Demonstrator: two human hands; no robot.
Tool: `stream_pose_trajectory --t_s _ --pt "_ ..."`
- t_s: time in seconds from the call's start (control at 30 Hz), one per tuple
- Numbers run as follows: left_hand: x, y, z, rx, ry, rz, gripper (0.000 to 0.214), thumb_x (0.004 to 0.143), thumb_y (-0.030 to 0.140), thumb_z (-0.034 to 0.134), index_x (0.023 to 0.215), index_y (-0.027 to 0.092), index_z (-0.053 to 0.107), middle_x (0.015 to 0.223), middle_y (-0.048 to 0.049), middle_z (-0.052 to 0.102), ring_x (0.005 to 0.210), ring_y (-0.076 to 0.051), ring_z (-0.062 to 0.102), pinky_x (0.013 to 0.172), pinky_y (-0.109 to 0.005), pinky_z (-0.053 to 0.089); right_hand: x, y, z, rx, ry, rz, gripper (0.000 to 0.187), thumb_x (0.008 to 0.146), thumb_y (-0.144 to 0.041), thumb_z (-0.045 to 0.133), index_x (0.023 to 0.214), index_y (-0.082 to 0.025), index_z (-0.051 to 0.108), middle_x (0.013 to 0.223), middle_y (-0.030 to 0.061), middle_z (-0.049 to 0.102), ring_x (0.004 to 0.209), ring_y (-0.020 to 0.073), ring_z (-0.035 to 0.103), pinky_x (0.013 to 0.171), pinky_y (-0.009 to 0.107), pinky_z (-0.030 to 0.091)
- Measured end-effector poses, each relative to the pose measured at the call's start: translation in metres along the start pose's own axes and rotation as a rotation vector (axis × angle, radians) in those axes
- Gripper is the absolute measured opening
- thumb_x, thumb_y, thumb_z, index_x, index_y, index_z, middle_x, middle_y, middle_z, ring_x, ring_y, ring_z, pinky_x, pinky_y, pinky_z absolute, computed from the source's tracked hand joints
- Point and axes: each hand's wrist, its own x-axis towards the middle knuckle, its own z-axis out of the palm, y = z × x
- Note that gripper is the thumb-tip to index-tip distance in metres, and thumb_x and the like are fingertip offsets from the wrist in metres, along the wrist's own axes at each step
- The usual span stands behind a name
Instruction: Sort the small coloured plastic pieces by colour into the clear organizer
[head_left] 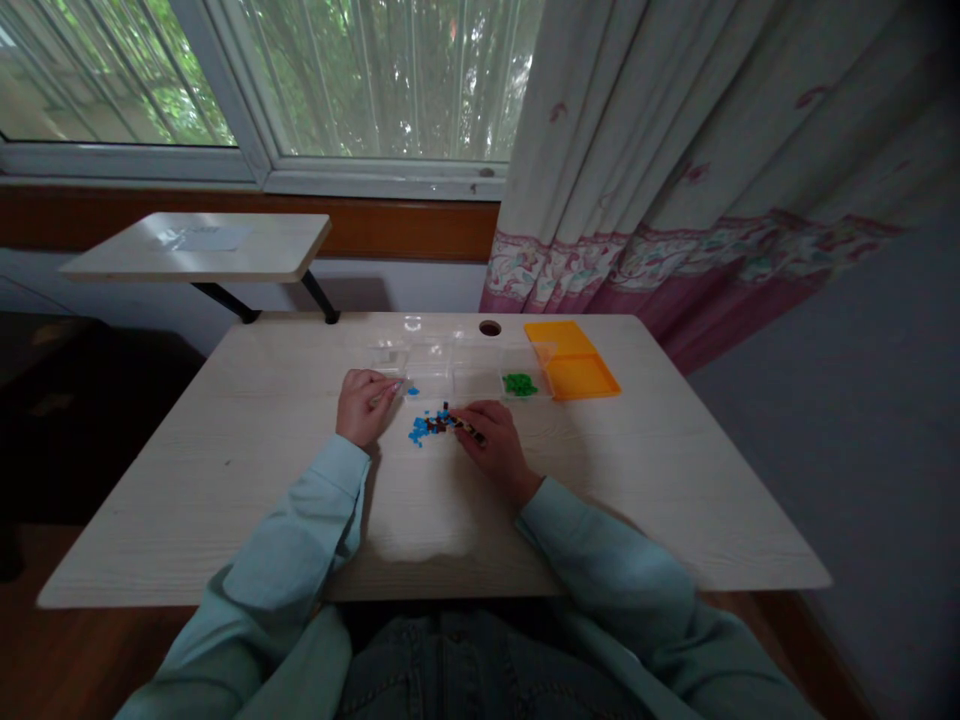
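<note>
A small heap of tiny blue and dark red pieces (429, 424) lies on the pale wooden table (262, 450) between my hands. My left hand (364, 407) rests just left of the heap, fingers curled in a pinch near the clear compartment box (450, 375); what it pinches is too small to see. My right hand (491, 440) lies right of the heap, fingers closed on a thin stick-like tool (466, 427) whose tip reaches into the pieces. One blue piece (412, 392) lies in a near compartment. Green pieces (520, 384) fill the rightmost compartment.
An orange lid (572, 363) lies open at the box's right end. A round cable hole (490, 328) sits near the table's far edge. A smaller side table (202, 247) stands behind at left under the window. A curtain (675, 170) hangs at right.
</note>
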Motion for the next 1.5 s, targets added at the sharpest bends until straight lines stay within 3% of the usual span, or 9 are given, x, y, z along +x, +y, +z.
stream_pose_trajectory --t_s 0.2,0.4,0.83,0.97,1.3,1.5 --pt "0.000 0.002 0.009 0.127 -0.026 -0.031 0.024 0.089 0.035 0.054 0.100 0.023 0.072 0.090 -0.0065 0.060 0.094 -0.022 0.050 0.087 -0.039 0.041 0.001 -0.005 0.006 -0.044 -0.116 -0.011 0.024 0.083 -0.016 0.060 0.103 -0.025 0.070 0.097 0.0051 0.064 0.094 0.0194 0.053 0.084 0.035 0.037" --pt "0.003 0.005 0.014 0.144 -0.080 -0.022 0.027 0.090 0.026 0.050 0.111 0.025 0.068 0.106 -0.0080 0.059 0.105 -0.024 0.047 0.094 -0.042 0.039 0.000 -0.018 0.010 -0.085 -0.208 -0.069 0.022 0.086 -0.018 0.058 0.104 -0.026 0.069 0.103 0.0045 0.064 0.098 0.0203 0.050 0.086 0.036 0.034" --pt "0.002 0.010 0.010 0.092 -0.057 0.001 0.027 0.092 0.030 0.048 0.107 0.023 0.069 0.100 -0.0081 0.059 0.102 -0.023 0.048 0.093 -0.041 0.039 -0.001 -0.022 0.027 -0.166 -0.282 -0.127 0.014 0.085 -0.035 0.062 0.092 -0.026 0.071 0.097 0.0035 0.063 0.096 0.0202 0.047 0.088 0.037 0.030" --pt "0.002 0.011 0.009 0.094 -0.059 0.001 0.028 0.092 0.031 0.047 0.108 0.023 0.068 0.100 -0.0083 0.059 0.101 -0.023 0.048 0.093 -0.042 0.039 0.000 -0.027 0.029 -0.211 -0.307 -0.137 0.013 0.086 -0.033 0.061 0.092 -0.025 0.070 0.097 0.0035 0.063 0.097 0.0202 0.048 0.087 0.037 0.030" --pt "0.000 0.012 0.009 0.056 -0.068 0.044 0.027 0.092 0.030 0.047 0.108 0.023 0.068 0.098 -0.0079 0.061 0.100 -0.022 0.050 0.092 -0.041 0.040 0.003 -0.018 0.023 -0.158 -0.240 -0.106 0.010 0.086 -0.030 0.062 0.086 -0.025 0.070 0.093 0.0026 0.065 0.093 0.0191 0.049 0.084 0.035 0.031" --pt "-0.003 0.022 0.012 -0.052 -0.233 0.167 0.029 0.094 0.030 0.044 0.109 0.022 0.067 0.091 -0.0069 0.065 0.091 -0.020 0.053 0.085 -0.038 0.043 0.008 -0.007 0.013 -0.115 -0.070 -0.116 0.016 0.087 -0.034 0.060 0.083 -0.024 0.072 0.084 0.0035 0.066 0.087 0.0175 0.051 0.081 0.033 0.034"
